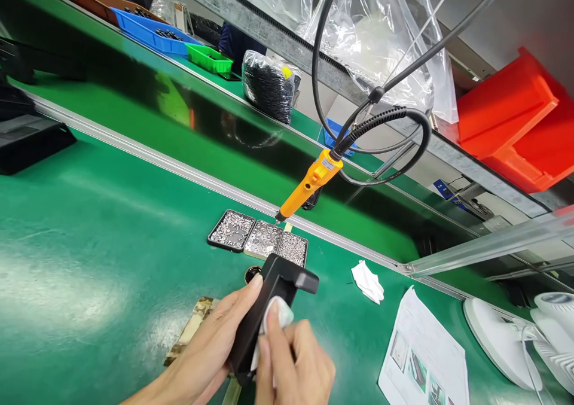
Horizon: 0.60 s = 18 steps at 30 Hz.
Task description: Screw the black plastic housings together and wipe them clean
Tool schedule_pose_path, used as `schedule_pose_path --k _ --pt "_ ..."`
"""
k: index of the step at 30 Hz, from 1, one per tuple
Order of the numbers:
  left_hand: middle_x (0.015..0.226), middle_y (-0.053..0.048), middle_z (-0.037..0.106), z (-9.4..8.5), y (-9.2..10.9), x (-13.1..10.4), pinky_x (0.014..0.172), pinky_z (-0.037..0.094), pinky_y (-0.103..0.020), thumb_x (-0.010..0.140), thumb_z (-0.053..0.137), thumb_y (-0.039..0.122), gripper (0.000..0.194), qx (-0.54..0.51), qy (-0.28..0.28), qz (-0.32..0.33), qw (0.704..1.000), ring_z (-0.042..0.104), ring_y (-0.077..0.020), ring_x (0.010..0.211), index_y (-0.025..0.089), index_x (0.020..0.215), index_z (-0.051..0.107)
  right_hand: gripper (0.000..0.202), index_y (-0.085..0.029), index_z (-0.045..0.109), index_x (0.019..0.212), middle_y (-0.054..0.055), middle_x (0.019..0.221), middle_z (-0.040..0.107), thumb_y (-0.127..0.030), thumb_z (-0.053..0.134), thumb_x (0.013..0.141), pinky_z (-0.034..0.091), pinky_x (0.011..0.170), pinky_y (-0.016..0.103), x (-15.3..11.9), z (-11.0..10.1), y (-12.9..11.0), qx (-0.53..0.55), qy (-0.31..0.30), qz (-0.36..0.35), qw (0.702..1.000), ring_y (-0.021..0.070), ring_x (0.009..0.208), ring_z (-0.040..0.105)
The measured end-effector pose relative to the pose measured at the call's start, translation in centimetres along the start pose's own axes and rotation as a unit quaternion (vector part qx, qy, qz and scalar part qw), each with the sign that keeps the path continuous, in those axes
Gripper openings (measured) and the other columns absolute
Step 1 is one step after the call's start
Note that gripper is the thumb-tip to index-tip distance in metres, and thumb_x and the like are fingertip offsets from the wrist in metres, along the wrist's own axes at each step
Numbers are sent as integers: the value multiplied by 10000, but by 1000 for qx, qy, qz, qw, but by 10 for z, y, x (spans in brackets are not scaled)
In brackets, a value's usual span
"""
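My left hand [224, 333] is wrapped round a black plastic housing [269, 279] with a hooked, projecting end, held tilted above the green bench. My right hand [296, 363] pinches a white cloth [283, 314] and presses it against the housing's inner face. Part of the cloth is hidden under my fingers. Just beyond the housing lie small black trays [293, 247] filled with small metal parts. An orange electric screwdriver [309, 183] hangs on its cable over these trays, its tip close to the middle one.
A white cloth [368, 282] and a printed sheet [424, 357] lie to the right, near a white fan [502, 339]. Under my left forearm is a worn block [191, 327]. Blue [152, 31] and green bins [208, 58] stand behind the partition; a red bin [515, 124] sits upper right.
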<state>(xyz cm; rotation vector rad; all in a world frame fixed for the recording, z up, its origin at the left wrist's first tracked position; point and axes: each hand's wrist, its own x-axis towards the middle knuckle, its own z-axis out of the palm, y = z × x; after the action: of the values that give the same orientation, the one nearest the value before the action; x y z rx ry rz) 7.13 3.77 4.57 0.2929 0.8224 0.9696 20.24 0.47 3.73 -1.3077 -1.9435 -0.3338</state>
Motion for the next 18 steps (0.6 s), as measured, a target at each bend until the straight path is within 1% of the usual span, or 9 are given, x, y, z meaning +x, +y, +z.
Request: schedule_pose_path --k 2,3,5,7,11,13,15,18 --pt "754 -6 596 1 1 0 618 477 -233 840 737 607 437 -8 2 -10 1000 531 -154 703 176 804 677 308 -133 663 1264 11 678 441 -204 513 1005 328 440 272 -1 1 -2 12 11 -12 1000 138 508 454" --pt "742 -4 592 1 1 0 613 477 -234 836 738 611 445 -11 2 -13 1000 525 -149 681 173 794 674 312 -130 660 1271 12 679 443 -203 514 1005 323 441 275 -1 1 -2 15 8 -18 1000 138 511 459" --pt "748 3 600 2 1 -1 590 463 -216 826 761 591 425 -10 4 -15 1000 511 -130 650 173 829 691 345 -114 631 1320 16 687 453 -182 525 999 314 439 272 -1 0 0 17 -15 -24 999 134 513 465" --pt "765 0 615 3 1 -1 569 448 -202 824 773 574 406 -1 8 -10 1000 522 -126 654 175 862 712 352 -103 623 1328 19 680 465 -176 517 1001 318 435 274 0 1 2 16 -20 -18 1000 135 507 472" --pt "834 -59 668 1 1 -2 662 512 -271 860 691 638 480 22 -7 -10 1000 610 -206 774 162 886 749 299 -128 679 1219 14 640 471 -228 482 1017 338 418 276 2 1 2 33 25 -59 997 137 470 467" --pt "862 -58 676 1 0 -2 677 513 -269 862 701 622 459 17 -7 -5 1000 605 -206 795 173 939 758 295 -125 676 1228 18 643 485 -209 497 1009 336 412 279 4 1 2 19 15 -43 999 141 472 469" --pt "846 -35 664 1 -1 -1 649 493 -234 852 740 577 406 8 -2 5 1000 580 -175 767 188 966 757 309 -108 659 1260 28 656 512 -183 508 1001 348 420 282 5 -1 2 12 -3 -19 1000 147 488 494" --pt "811 -39 658 2 -1 0 642 496 -239 866 720 587 426 10 -14 -5 1000 571 -166 725 172 948 759 312 -114 666 1250 40 670 546 -206 483 1016 376 436 288 5 -2 2 24 7 -34 999 154 499 525"
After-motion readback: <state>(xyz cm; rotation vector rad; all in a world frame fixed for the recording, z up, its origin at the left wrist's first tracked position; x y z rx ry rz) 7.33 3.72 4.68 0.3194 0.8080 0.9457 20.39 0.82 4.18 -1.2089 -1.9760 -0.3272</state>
